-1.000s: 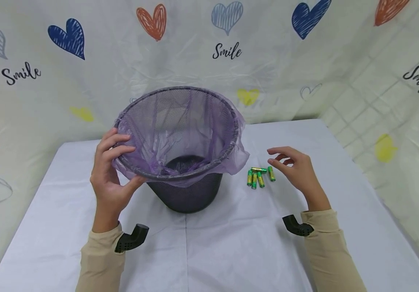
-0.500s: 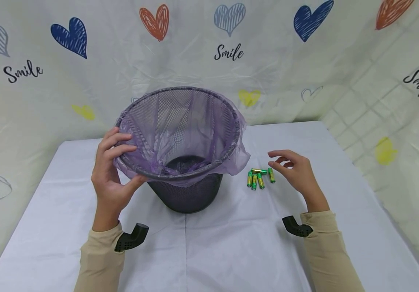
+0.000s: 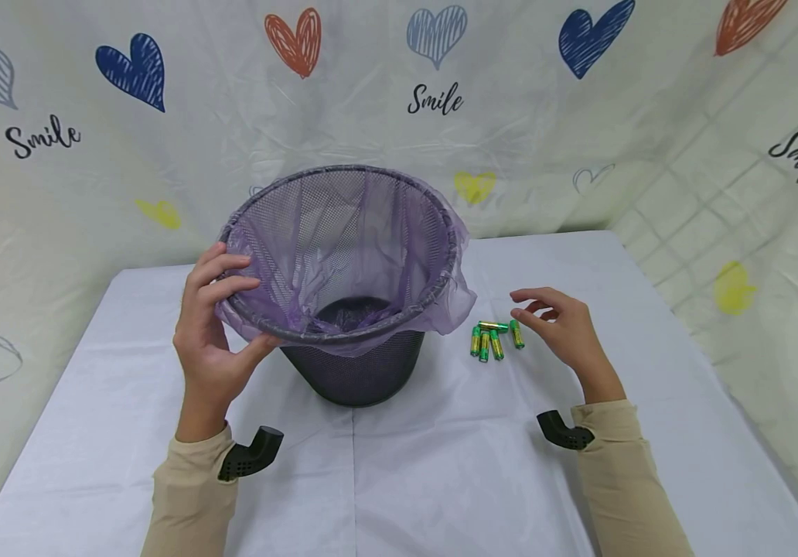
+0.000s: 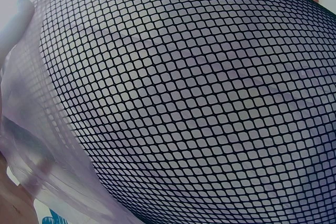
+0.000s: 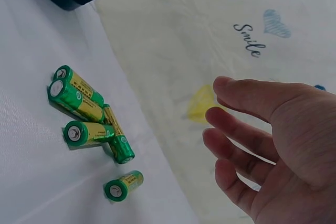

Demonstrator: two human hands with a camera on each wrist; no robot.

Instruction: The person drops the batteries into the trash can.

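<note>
A black mesh wastebasket [image 3: 364,375] stands on the table, its wide mouth facing me. A thin purple bin liner [image 3: 453,305] lines it and folds over the rim. My left hand [image 3: 213,348] grips the near-left rim, fingers over the edge and thumb underneath; the left wrist view is mostly filled by the mesh wall [image 4: 184,93]. To the right lie several green and yellow batteries [image 3: 485,345], bunched together, with one battery [image 5: 124,185] a little apart. My right hand [image 3: 557,325] hovers beside that one, fingers loosely bent and nothing between thumb and fingertips.
A white cloth [image 3: 413,487] covers the table. Behind it hangs a pale curtain [image 3: 364,116] printed with hearts and "Smile". Black wrist devices [image 3: 253,455] sit at both beige sleeves [image 3: 193,495].
</note>
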